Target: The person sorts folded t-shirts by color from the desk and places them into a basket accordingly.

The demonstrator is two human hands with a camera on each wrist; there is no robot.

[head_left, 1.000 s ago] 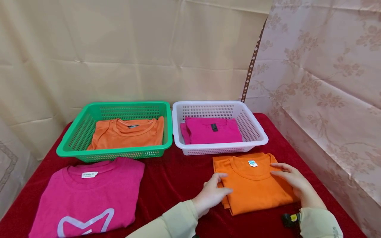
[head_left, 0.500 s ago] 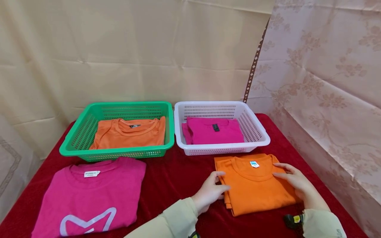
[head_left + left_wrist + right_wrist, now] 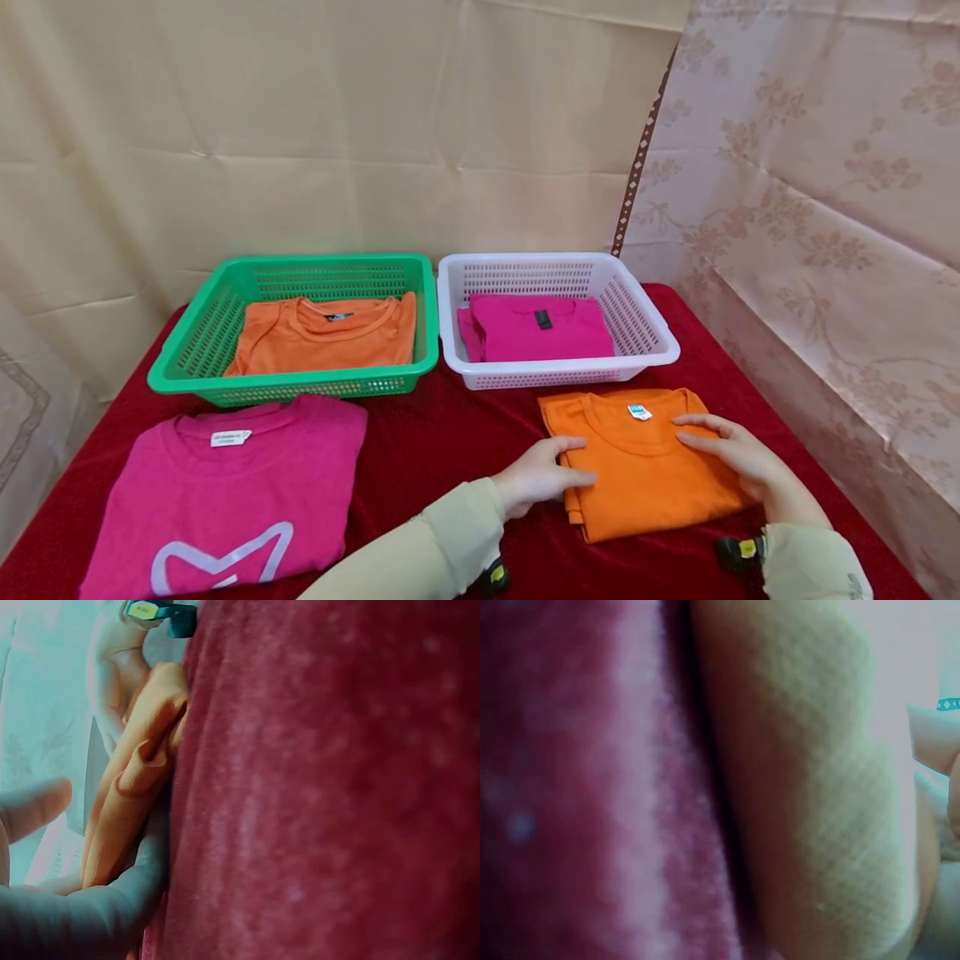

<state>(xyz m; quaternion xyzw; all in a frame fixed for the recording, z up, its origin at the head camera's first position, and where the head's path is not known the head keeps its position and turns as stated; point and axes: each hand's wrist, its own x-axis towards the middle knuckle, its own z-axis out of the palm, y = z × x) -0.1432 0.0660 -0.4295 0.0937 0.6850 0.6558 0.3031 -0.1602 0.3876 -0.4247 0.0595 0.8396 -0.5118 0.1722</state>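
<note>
A folded orange T-shirt [image 3: 645, 475] lies on the table at the right, its white and blue neck label facing up. At its left edge is my left hand [image 3: 536, 479], two digits extended over the cloth. In the left wrist view, the thumb [image 3: 41, 806] stands apart from the shirt [image 3: 131, 795], while a finger [image 3: 142, 870] runs along its underside by the table. My right hand [image 3: 750, 458] is at the shirt's right side, digits stretched over the top; its other fingers are hidden. The right wrist view shows mostly blurred orange cloth [image 3: 817, 787] close up.
A green basket [image 3: 292, 383] holding an orange shirt [image 3: 330, 337] stands at the back left. Beside it, a white basket [image 3: 562, 371] holds a pink shirt [image 3: 543, 333]. A folded pink T-shirt [image 3: 240, 483] lies at front left on the red tablecloth [image 3: 427, 442].
My left hand has shifted right, its digits reaching further over the orange T-shirt's left edge. The right hand's digits have moved slightly left over the cloth. The shirt stays nearly in place.
</note>
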